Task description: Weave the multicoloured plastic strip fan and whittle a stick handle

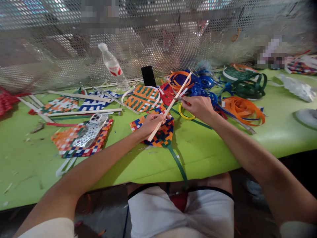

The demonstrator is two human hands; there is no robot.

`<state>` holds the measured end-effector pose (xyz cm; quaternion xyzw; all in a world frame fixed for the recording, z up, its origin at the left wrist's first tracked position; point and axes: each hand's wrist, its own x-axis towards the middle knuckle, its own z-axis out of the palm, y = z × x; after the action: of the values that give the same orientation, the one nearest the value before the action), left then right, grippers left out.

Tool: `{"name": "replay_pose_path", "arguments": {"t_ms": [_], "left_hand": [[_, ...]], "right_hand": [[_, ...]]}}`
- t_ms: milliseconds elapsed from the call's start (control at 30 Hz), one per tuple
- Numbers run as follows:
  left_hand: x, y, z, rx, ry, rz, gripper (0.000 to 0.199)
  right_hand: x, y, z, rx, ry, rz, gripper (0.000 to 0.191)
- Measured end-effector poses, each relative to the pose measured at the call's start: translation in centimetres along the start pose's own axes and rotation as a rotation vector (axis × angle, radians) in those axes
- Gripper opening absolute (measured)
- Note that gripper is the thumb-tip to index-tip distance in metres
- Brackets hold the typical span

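My left hand (154,125) is closed around a pale, flat bamboo strip (170,105), which slants up and away to the right. In my right hand (199,106) is a small metal blade (178,98) that meets the strip above my left hand; my fingers hide its handle. Beneath my left hand lies a woven piece (166,132) of orange, blue, red and green plastic strips. From its near corner a green strip (177,162) hangs toward my lap. A yellow loop (184,114) lies just below my right hand.
Coiled orange strips (244,110) and green coils (250,82) lie to the right. A water bottle (112,66) and a black phone (148,76) stand at the back. A silver-cased phone (91,130) rests on another woven piece (61,140). Perforated metal mesh (153,43) borders the green table (210,148).
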<state>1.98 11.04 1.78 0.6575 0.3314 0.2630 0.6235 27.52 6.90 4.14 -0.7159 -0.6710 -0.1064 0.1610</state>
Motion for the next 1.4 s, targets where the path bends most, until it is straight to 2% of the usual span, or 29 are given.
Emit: {"name": "replay_pose_path", "arguments": {"t_ms": [100,300,467,733,900,1000,1133,1267,1400], "left_hand": [[0.3,0.2,0.1,-0.128,0.001,-0.044,0.032],[0.4,-0.1,0.1,-0.162,0.049,-0.049,0.029],[0.4,-0.3,0.0,-0.19,0.05,-0.05,0.031],[0.6,-0.5,-0.1,-0.183,0.05,-0.041,0.03],[0.6,-1.3,-0.4,0.017,0.036,0.072,0.036],[0.6,-1.6,-0.6,0.137,0.015,0.134,0.043],[0.5,-1.6,-0.7,0.171,0.013,0.138,0.043],[0.6,-1.9,-0.7,0.138,0.006,0.135,0.039],[0.7,-2.1,-0.7,0.125,0.019,0.127,0.04]], "right_hand": [[-0.3,-1.0,-0.1,-0.081,0.029,-0.021,0.049],[-0.8,-1.7,0.1,-0.166,0.048,-0.031,0.063],[-0.9,-1.8,0.3,-0.145,0.082,-0.026,0.058],[-1.2,-2.2,-0.1,-0.112,0.055,-0.046,0.054],[-0.8,-2.4,0.6,0.075,-0.029,0.102,0.048],[-0.2,-2.2,1.4,0.303,-0.048,0.157,0.045],[0.5,-1.2,2.1,0.586,-0.03,0.22,0.043],[0.7,-0.1,2.0,0.53,0.124,0.227,0.04],[0.3,-0.3,1.6,0.457,0.196,0.102,0.04]]}}
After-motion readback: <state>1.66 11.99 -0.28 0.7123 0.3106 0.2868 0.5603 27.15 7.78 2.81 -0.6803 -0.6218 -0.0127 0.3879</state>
